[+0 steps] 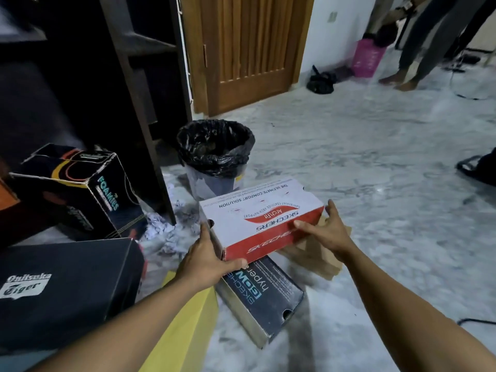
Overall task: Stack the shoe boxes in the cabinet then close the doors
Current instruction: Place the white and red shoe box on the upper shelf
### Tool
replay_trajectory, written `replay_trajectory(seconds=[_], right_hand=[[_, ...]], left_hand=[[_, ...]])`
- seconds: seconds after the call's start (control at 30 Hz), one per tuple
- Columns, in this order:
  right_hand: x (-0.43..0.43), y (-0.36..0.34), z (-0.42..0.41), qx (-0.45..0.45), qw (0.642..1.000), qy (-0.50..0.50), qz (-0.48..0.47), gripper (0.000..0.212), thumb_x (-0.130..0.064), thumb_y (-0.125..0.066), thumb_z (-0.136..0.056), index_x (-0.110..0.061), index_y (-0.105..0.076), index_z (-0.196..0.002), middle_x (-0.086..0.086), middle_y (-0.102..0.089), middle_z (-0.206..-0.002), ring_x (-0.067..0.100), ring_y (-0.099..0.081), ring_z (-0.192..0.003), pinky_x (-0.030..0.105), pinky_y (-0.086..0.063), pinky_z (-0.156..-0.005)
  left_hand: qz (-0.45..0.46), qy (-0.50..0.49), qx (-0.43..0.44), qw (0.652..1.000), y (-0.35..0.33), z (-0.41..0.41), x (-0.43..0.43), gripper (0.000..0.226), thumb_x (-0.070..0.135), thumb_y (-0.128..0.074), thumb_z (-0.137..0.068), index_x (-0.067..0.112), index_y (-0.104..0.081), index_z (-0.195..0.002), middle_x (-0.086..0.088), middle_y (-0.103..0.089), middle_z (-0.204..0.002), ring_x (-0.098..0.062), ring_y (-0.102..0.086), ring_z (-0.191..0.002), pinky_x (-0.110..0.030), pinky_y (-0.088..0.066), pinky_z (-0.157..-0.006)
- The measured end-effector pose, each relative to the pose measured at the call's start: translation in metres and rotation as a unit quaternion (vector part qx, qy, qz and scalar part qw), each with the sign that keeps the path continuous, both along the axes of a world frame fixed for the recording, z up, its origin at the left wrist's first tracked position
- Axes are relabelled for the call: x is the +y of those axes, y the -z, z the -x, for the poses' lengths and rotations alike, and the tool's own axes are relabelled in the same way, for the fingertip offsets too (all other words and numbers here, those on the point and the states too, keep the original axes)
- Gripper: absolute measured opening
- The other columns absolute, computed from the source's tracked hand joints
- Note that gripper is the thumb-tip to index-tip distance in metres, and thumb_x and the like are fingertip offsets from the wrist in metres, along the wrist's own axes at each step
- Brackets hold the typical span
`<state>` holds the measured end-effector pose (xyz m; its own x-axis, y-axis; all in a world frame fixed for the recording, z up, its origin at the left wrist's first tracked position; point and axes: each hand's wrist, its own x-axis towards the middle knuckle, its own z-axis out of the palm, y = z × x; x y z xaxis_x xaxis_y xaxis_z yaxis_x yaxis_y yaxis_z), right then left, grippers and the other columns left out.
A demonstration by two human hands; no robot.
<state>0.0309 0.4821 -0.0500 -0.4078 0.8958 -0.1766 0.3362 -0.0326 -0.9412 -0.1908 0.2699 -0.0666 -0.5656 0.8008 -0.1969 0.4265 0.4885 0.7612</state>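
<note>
A white and red Skechers shoe box [257, 213] is held between both hands above the floor. My left hand [209, 259] grips its near left corner, thumb along the side and fingers under the red edge. My right hand [326, 232] grips the right end, thumb on the red side. Under it lies a dark Skechers box [265, 299] on the floor. A black Onitsuka Tiger box [64, 288] stands at the lower left, with a black Foamies box [77, 189] behind it. The dark cabinet [112, 76] stands open at the upper left, its shelves in shadow.
A bin with a black liner [214, 154] stands beside the cabinet's open door. Crumpled paper [166, 232] litters the floor there. A brown cardboard box [319, 256] lies right of the held box, a yellow one [188, 326] near me. A person's legs [418, 49] stand at the far right.
</note>
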Motion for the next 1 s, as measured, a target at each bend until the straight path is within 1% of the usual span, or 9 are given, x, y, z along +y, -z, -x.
replay_trajectory(seconds=[0.13, 0.3, 0.43, 0.5, 0.6, 0.67, 0.73, 0.9, 1.0], right_hand=[[0.019, 0.002, 0.007, 0.036, 0.999, -0.029, -0.021, 0.09, -0.013, -0.093, -0.063, -0.021, -0.043, -0.138, -0.001, -0.058, -0.132, 0.015, -0.061, -0.115, 0.013, -0.055, -0.068], [0.002, -0.032, 0.0, 0.116, 0.989, 0.014, -0.093, 0.09, -0.018, -0.094, -0.059, -0.026, -0.044, -0.133, -0.007, -0.059, -0.125, 0.013, -0.063, -0.114, 0.017, -0.058, -0.073], [-0.036, -0.083, -0.001, 0.137, 0.975, 0.033, -0.173, 0.081, -0.019, -0.092, -0.057, -0.047, -0.047, -0.118, -0.002, -0.059, -0.128, 0.015, -0.063, -0.114, 0.031, -0.058, -0.085], [-0.066, -0.113, 0.007, 0.141, 0.97, 0.042, -0.196, 0.082, -0.022, -0.092, -0.055, -0.056, -0.047, -0.115, -0.002, -0.059, -0.128, 0.01, -0.063, -0.112, 0.025, -0.057, -0.086], [-0.123, -0.163, 0.025, 0.142, 0.967, 0.061, -0.202, 0.092, -0.018, -0.091, -0.06, -0.043, -0.046, -0.136, 0.001, -0.059, -0.133, -0.004, -0.061, -0.107, 0.016, -0.056, -0.082], [-0.165, -0.198, 0.038, 0.154, 0.963, 0.062, -0.21, 0.092, -0.01, -0.089, -0.066, -0.031, -0.044, -0.143, 0.003, -0.057, -0.136, -0.017, -0.06, -0.098, 0.009, -0.052, -0.078], [-0.208, -0.228, 0.055, 0.161, 0.957, 0.039, -0.236, 0.085, -0.006, -0.087, -0.067, -0.028, -0.048, -0.139, 0.006, -0.058, -0.135, -0.015, -0.063, -0.094, 0.005, -0.053, -0.076], [-0.301, -0.306, 0.11, 0.126, 0.94, 0.024, -0.316, 0.083, -0.034, -0.093, -0.061, -0.055, -0.046, -0.126, 0.001, -0.043, -0.128, 0.028, -0.055, -0.116, 0.048, -0.047, -0.102], [-0.328, -0.349, 0.149, 0.134, 0.928, 0.013, -0.347, 0.087, -0.042, -0.084, -0.064, -0.054, -0.039, -0.137, -0.003, -0.039, -0.127, 0.031, -0.053, -0.122, 0.057, -0.048, -0.102]], left_hand=[[-0.025, -0.017, -0.01, 0.999, -0.002, -0.001, 0.011, 0.13, 0.078, -0.071, -0.045, 0.032, -0.014, -0.153, 0.016, -0.067, -0.127, -0.013, -0.064, -0.116, -0.037, -0.055, -0.094], [-0.115, -0.031, -0.034, 0.992, -0.031, 0.002, 0.006, 0.101, 0.071, -0.077, -0.055, 0.044, -0.033, -0.142, 0.027, -0.068, -0.115, -0.002, -0.066, -0.107, -0.036, -0.055, -0.093], [-0.179, -0.019, -0.06, 0.982, -0.073, 0.011, -0.019, 0.08, 0.046, -0.086, -0.071, 0.051, -0.037, -0.134, 0.029, -0.068, -0.112, 0.005, -0.066, -0.102, -0.029, -0.055, -0.092], [-0.2, -0.018, -0.062, 0.978, -0.1, 0.022, -0.043, 0.076, 0.044, -0.086, -0.073, 0.064, -0.034, -0.126, 0.028, -0.067, -0.114, 0.004, -0.065, -0.105, -0.03, -0.055, -0.094], [-0.232, -0.01, -0.05, 0.971, -0.152, 0.045, -0.089, 0.08, 0.047, -0.082, -0.076, 0.076, -0.023, -0.12, 0.022, -0.064, -0.124, -0.002, -0.063, -0.113, -0.031, -0.053, -0.097], [-0.253, 0.003, -0.04, 0.967, -0.19, 0.067, -0.127, 0.08, 0.049, -0.079, -0.078, 0.065, -0.025, -0.136, 0.018, -0.064, -0.127, -0.003, -0.064, -0.113, -0.035, -0.054, -0.099], [-0.279, 0.003, -0.025, 0.96, -0.223, 0.091, -0.169, 0.076, 0.044, -0.078, -0.082, 0.047, -0.035, -0.145, 0.019, -0.067, -0.124, 0.001, -0.063, -0.113, -0.036, -0.052, -0.102], [-0.289, -0.036, 0.037, 0.956, -0.321, 0.156, -0.26, 0.053, 0.038, -0.077, -0.085, 0.062, -0.046, -0.12, 0.021, -0.07, -0.114, 0.002, -0.065, -0.107, -0.033, -0.053, -0.099], [-0.308, -0.077, 0.073, 0.946, -0.379, 0.199, -0.292, 0.056, 0.046, -0.078, -0.081, 0.041, -0.056, -0.131, 0.015, -0.07, -0.115, -0.005, -0.067, -0.104, -0.036, -0.055, -0.096]])
